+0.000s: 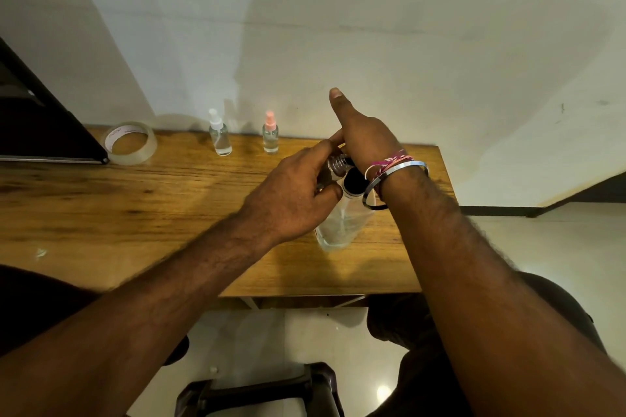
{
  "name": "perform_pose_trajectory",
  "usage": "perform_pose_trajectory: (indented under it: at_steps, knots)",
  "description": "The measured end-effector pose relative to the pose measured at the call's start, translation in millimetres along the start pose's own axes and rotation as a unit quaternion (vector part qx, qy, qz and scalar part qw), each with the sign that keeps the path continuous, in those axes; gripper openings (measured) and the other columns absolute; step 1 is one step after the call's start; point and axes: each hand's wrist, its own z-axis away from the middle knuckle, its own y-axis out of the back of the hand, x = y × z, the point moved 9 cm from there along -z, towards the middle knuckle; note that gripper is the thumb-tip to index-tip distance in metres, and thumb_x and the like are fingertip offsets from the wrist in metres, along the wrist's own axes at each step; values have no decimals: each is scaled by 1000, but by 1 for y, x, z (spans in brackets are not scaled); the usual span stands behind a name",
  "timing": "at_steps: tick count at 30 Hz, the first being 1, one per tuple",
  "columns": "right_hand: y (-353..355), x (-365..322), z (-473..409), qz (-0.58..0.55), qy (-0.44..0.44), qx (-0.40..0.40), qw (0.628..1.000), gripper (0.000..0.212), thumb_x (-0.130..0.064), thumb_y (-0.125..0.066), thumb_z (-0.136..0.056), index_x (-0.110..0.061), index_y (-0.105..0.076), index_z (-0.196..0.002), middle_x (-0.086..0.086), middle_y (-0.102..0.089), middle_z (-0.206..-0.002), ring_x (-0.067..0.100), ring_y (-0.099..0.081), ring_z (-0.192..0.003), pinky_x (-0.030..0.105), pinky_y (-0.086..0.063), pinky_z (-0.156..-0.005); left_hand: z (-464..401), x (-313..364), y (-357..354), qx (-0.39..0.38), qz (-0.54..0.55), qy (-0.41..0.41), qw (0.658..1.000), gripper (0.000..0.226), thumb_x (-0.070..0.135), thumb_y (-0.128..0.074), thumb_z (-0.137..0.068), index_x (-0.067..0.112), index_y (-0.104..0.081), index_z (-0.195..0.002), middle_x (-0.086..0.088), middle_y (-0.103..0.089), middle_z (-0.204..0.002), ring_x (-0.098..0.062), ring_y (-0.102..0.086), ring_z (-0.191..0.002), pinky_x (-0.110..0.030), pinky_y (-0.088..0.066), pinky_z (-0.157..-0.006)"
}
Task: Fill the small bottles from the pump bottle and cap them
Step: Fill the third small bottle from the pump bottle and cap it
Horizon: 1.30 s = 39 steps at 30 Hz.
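Clear plastic pump bottle (pixel 342 223) stands upright near the worktop (pixel 135 200) front edge, directly under both my hands; my left hand (pixel 291 200) pinches a small threaded bottle (pixel 335 164) beside the pump head; my right hand (pixel 362 135) rests on top, thumb straight; its grip I cannot tell; two capped small bottles (pixel 220 134) stand well apart, far-left.
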Motion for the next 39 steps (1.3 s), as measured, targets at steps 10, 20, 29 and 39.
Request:
perform_pose_trajectory:
  at_steps: [10,20,29,39]
  knots:
    - [-1,3,-5,-129,-57,-52,989,81,-76,-35,-92,-8,-78,-90,13,-77,-88,27,-71,-74,39,-57,-80,-3,-1,4,7,4,0,1000,53,30,-60,-86,29,-53,-139,3,-69,-115,-15,-67,-102,-47,-59,-85]
    - [0,7,-8,-104,-58,-14,993,79,-77,-35,-91,-11,-77,-82,9,-76,-81,25,-71,-77,45,-56,-91,-3,1,2,4,5,-5,1000,73,26,-60,-87,37,-39,-155,1,-69,-114,-16,-65,-102,-47,-58,-86]
    - [3,5,-1,-75,-31,7,997,73,-75,-33,-94,-17,-71,-71,3,-72,-80,22,-69,-82,44,-53,-92,-5,0,4,17,9,-16,1000,53,16,-67,-91,26,-54,-141,7,-67,-109,-8,-64,-95,-32,-55,-79]
    - [1,9,0,-47,-8,24,999,88,-74,-31,-94,3,-73,-97,16,-74,-91,30,-70,-86,44,-53,-89,-3,-3,-2,-8,-1,-7,1000,59,37,-58,-85,31,-51,-143,5,-68,-117,-14,-67,-104,-46,-60,-85]
